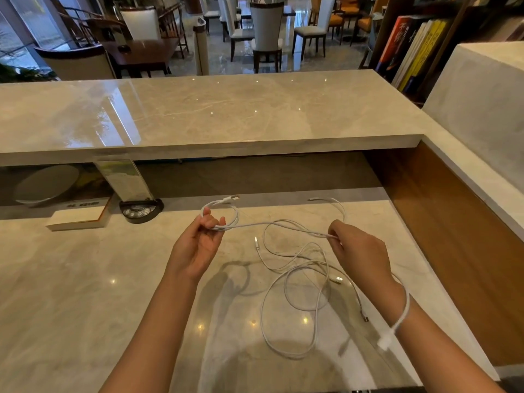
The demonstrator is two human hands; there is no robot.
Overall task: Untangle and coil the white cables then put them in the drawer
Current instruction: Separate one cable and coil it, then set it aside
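Several white cables (295, 282) lie tangled in loose loops on the lower marble desk (85, 279). My left hand (201, 239) is raised above the desk and pinches a small coil of white cable, whose plug (232, 198) sticks out behind the fingers. From that coil a strand runs right to my right hand (360, 251), which pinches it between fingers and thumb. Another cable end with a white plug (385, 341) is draped over my right wrist. No drawer is in view.
A raised marble counter (212, 114) runs across behind the desk. Under it at the left sit a book (79, 217), a black round device (140, 211) holding a clear sign, and a white disc (45, 184). A wooden side wall (453, 236) bounds the right.
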